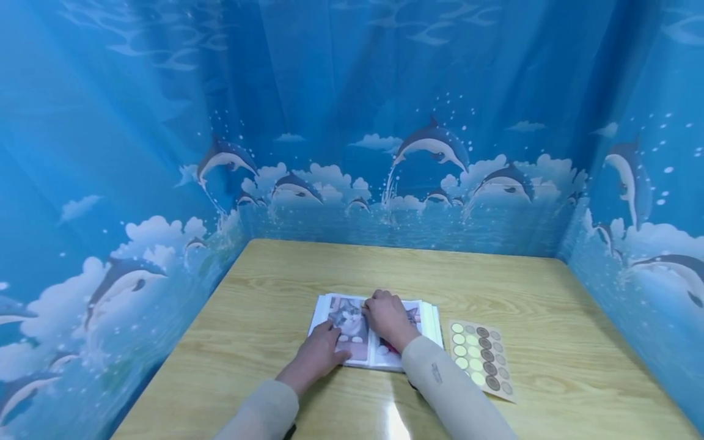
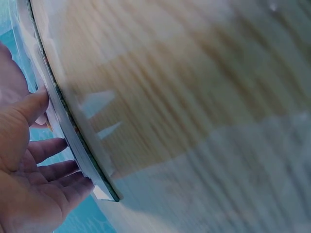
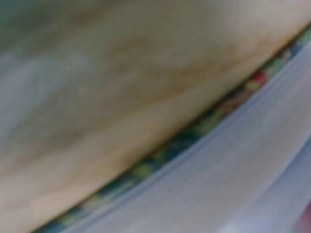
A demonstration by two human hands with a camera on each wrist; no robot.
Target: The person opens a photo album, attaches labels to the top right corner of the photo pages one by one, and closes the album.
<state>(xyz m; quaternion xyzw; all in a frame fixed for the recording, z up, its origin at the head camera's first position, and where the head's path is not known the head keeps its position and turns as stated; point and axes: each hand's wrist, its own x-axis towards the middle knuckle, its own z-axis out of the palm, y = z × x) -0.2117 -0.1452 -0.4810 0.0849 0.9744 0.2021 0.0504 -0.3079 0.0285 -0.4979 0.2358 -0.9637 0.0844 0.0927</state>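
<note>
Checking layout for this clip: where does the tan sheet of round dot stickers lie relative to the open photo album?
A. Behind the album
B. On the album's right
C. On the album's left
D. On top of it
B: the tan sheet of round dot stickers lies flat on the wooden table, right of the open photo album.

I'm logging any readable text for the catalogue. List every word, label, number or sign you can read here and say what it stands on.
No text can be read in any view.
Right sleeve: a small dark mark, too small to read.
Sticker sheet: only plain coloured dots, no lettering.
Photo album: cat pictures, no legible words; left hand and right hand rest on it.
Both wrist views are too blurred to show any writing.
</note>
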